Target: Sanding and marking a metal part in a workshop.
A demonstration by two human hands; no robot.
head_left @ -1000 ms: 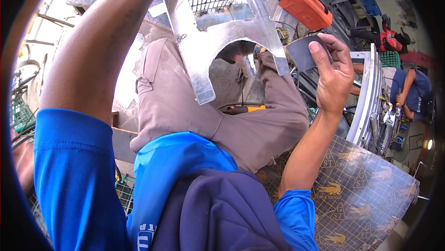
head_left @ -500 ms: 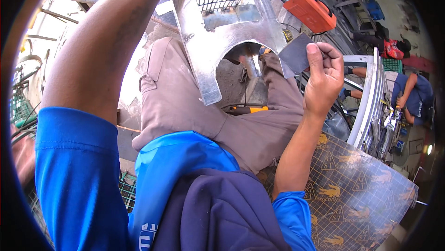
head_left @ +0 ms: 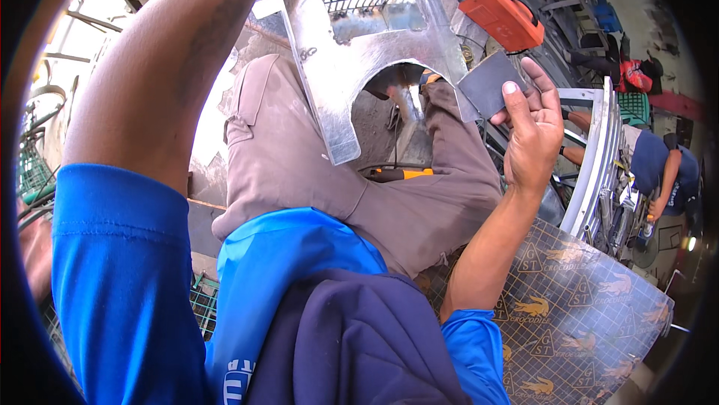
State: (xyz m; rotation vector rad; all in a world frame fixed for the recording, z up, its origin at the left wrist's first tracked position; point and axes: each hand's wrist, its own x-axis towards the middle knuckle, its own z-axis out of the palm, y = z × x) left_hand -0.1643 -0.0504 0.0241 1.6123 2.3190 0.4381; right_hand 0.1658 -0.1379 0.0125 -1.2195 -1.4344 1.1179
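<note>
The right hand is pinching a dark sheet beside a silver plate. The plate's long axis is slanting down and slightly rightward, its two prongs pointing toward the lap. The left hand is lying out of view, its grip impossible to tell.

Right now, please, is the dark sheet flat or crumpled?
Flat: the dark sheet in the right hand shows a smooth face and straight edges.

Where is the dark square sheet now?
In the head view, the dark square sheet is right of centre, held in the right hand, overlapping the right edge of the silver plate.
</note>
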